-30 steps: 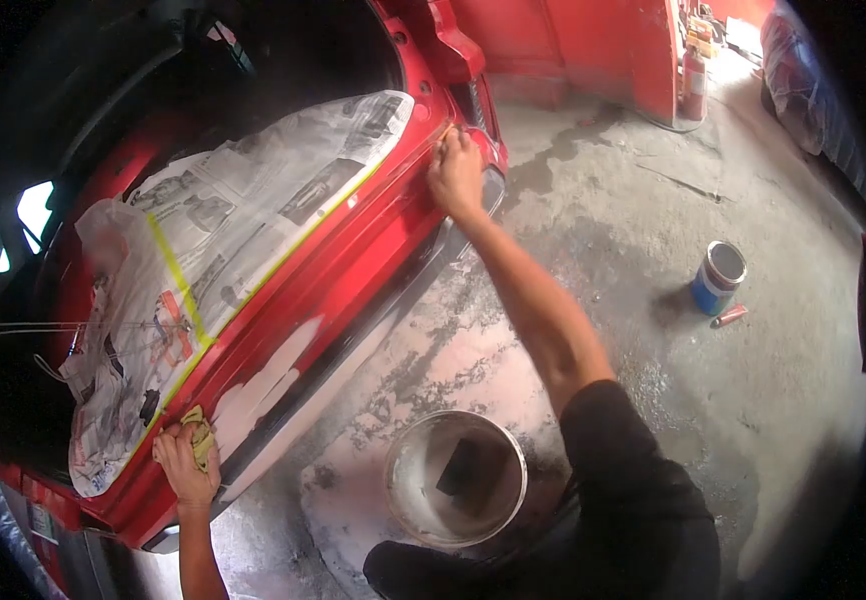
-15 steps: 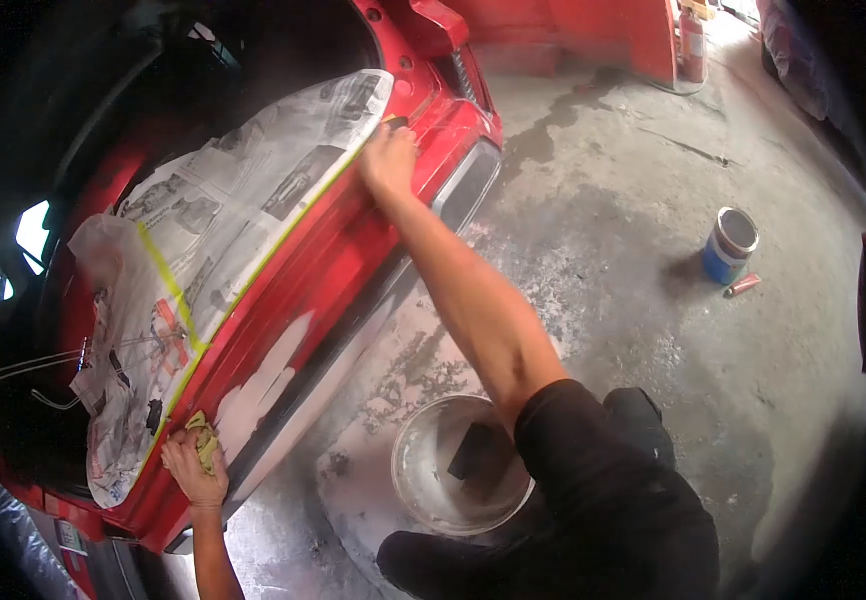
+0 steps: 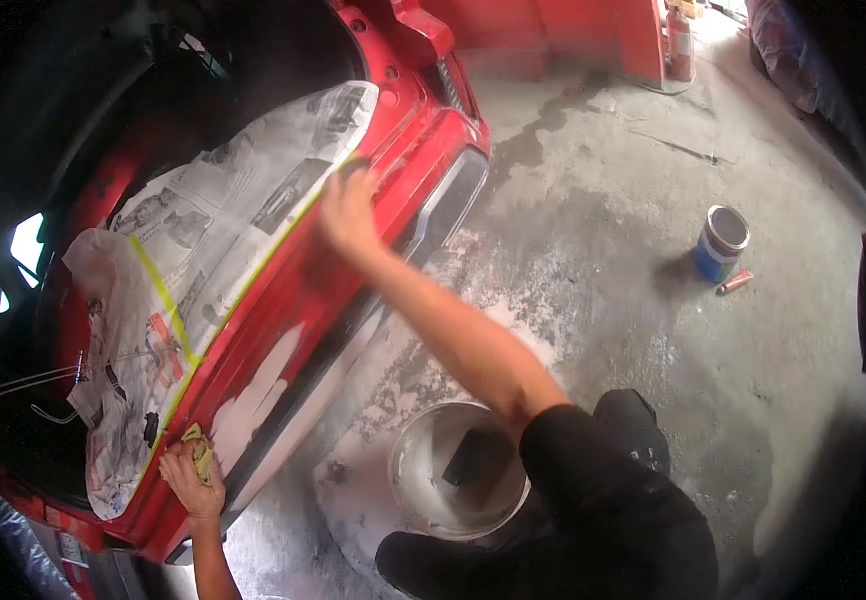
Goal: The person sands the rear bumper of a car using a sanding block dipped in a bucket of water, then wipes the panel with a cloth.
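My left hand [image 3: 191, 480] rests on the near end of the red car panel [image 3: 253, 350], closed on a crumpled yellow cloth [image 3: 202, 458]. Farther up the same panel, my right hand [image 3: 349, 210] presses a small dark pad [image 3: 355, 165] beside the yellow tape edge; motion blurs the fingers. Newspaper sheets [image 3: 243, 180] cover the opening along the panel, edged with yellow-green tape [image 3: 165, 290]. Pale filler patches [image 3: 253, 400] show on the lower panel, near my left hand.
A round bucket [image 3: 408, 480] with a dark block [image 3: 473, 458] inside stands on the floor below my right arm. To the right are a blue can [image 3: 715, 258] and a small red tube [image 3: 735, 282]. A red extinguisher [image 3: 679, 45] stands at the back, near a plastic-covered object [image 3: 798, 60].
My right hand has moved from the panel's far corner down and left along the taped edge. My left hand stays at the near end with the cloth.
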`<state>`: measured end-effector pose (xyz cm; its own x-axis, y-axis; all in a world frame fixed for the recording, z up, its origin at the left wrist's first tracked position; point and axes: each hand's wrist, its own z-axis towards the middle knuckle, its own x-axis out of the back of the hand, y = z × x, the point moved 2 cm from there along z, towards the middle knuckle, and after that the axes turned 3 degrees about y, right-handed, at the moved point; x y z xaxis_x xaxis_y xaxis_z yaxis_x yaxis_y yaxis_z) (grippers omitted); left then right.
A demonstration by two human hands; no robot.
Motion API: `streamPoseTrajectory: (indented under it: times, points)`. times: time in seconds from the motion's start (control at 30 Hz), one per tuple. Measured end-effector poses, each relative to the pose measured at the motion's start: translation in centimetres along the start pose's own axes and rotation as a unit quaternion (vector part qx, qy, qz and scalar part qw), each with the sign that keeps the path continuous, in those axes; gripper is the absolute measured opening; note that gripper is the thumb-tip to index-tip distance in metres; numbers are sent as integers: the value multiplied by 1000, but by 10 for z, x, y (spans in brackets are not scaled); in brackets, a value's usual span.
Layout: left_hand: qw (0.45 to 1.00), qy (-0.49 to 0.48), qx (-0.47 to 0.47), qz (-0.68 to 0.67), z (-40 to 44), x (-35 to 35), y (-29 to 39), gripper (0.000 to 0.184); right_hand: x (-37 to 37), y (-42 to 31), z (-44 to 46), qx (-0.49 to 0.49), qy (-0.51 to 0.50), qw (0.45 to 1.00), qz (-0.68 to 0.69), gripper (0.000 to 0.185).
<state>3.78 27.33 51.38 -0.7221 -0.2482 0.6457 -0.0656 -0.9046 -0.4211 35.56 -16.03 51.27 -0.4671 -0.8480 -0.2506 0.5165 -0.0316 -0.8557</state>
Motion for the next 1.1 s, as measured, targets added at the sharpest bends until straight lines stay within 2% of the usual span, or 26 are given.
streamPoseTrajectory:
  times: [0.03,0.07,0.1,0.13,0.17,0.2,0.23,0.27,0.4,0.43,0.5,0.53,0.57,0.63,0.67,0.7,0.73,0.77,0.8,0.83,0.9,0.97,1.0,1.07,1.1]
  points:
    - [999,-40,26,-17,-3,3,0,56,-2,-18,-23,-56,-33,998,18,81]
    - [995,-86,48,-31,-7,7,-3,59,-1,-14,-18,-39,0,999,2,79]
    - [997,-63,26,-27,-4,11,-2,57,-2,-8,-2,-23,33,999,-13,77]
    - [999,-31,9,-26,1,9,5,55,2,22,41,-20,11,992,-124,72]
    - [1000,0,-9,-24,4,9,6,53,29,22,69,-35,29,998,-51,65]
    - [999,28,-32,18,3,5,0,53,40,33,102,-54,-10,991,-126,59]
    - [996,55,-51,57,1,-2,-4,53,39,31,108,-84,13,994,-66,58]
    - [990,73,-72,94,-8,-4,-6,53,32,35,90,-61,-7,997,-56,60]
    - [1000,12,-18,-8,9,16,15,53,-9,-14,-42,-19,-72,997,16,81]
    - [1000,1,-11,-20,12,19,18,52,-12,-14,-44,-21,-53,998,32,81]
    - [999,-9,-9,-31,17,22,23,51,-8,-5,4,-30,26,997,-66,80]
    - [999,-11,-13,-30,17,25,24,50,9,4,39,-33,51,995,-74,77]
    - [1000,-3,-13,-28,19,24,23,50,22,20,79,-96,17,994,-48,75]
    - [997,47,-40,41,8,8,10,50,30,14,79,-100,5,994,-40,74]
    - [993,66,-58,74,-1,3,3,50,15,18,56,-43,6,988,-148,74]
    - [996,52,-43,52,-1,1,3,51,-22,16,5,42,-38,939,-338,74]
    - [998,38,-29,31,-1,0,3,52,-47,0,-43,73,-54,923,-373,74]
    - [1000,18,-20,12,0,4,2,53,-64,-16,-87,68,-62,941,-326,75]
    - [1000,6,-17,5,1,11,4,54,-62,-36,-107,28,-7,987,-156,75]
    - [1000,-1,-14,-2,5,14,9,55,-62,-55,-127,8,55,998,24,76]
    - [1000,-2,-20,-4,7,14,7,56,-65,-25,-84,14,88,993,-80,74]
    - [999,17,-30,9,3,7,4,57,-36,8,-4,6,96,987,-131,73]
    - [999,-21,2,-39,8,14,9,59,-13,4,20,-32,73,992,-93,71]
    - [1000,8,-14,-7,1,3,-5,59,34,-6,66,-112,36,993,-22,67]
    - [1000,17,-23,7,-5,1,-5,59,15,8,41,-28,17,989,-143,66]
